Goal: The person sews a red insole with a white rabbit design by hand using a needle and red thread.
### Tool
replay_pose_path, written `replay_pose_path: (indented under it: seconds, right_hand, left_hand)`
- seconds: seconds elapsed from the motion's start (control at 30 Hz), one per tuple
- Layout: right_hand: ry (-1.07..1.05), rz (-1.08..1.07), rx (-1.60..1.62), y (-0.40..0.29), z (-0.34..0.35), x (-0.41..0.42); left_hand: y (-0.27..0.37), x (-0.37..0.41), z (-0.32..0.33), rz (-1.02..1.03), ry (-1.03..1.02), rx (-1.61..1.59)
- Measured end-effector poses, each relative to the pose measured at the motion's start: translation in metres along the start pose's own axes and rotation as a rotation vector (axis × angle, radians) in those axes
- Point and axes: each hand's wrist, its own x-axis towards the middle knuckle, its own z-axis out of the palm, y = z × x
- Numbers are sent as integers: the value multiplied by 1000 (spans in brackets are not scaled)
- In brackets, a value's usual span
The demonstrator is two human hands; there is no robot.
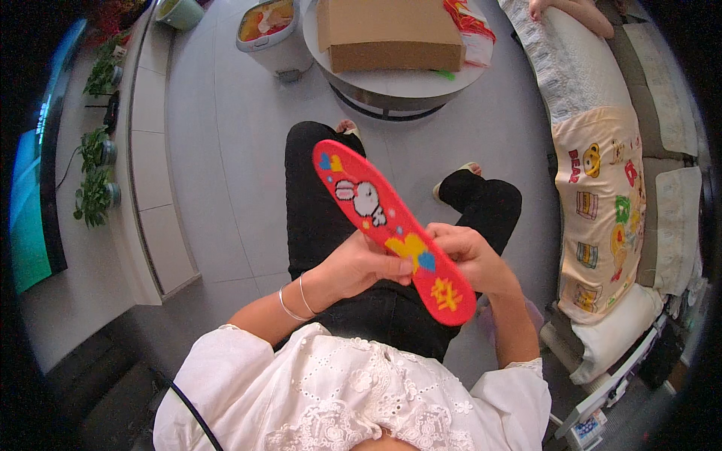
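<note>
A red insole (389,228) with a white rabbit, hearts and a yellow character on its face is held slanting above my lap. My left hand (366,262) grips it near the middle, thumb on the patterned face and fingers behind. At its right edge is my right hand (471,253), with the fingers curled. The fingertips are hidden behind the insole, so whether they pinch anything does not show. My legs in black trousers (318,208) are spread below.
A round table (395,93) ahead bears a cardboard box (395,53) and red-and-white plastic packaging (476,39). Left of it stands a waste bin (276,53). Along the right runs a sofa with a bear-print blanket (598,214); another person's arm (581,17) rests there. Potted plants (96,191) line the left side.
</note>
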Motion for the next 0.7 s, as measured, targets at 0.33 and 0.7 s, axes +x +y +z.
replay_pose_path:
  seconds: [0.33,0.7]
  right_hand:
    - [510,132,147,18,3,-8]
    - [648,-284,-1114,3,39,4]
  left_hand:
    - [-3,13,-5,45,375,-19]
    - [-4,14,-8,62,289,-92]
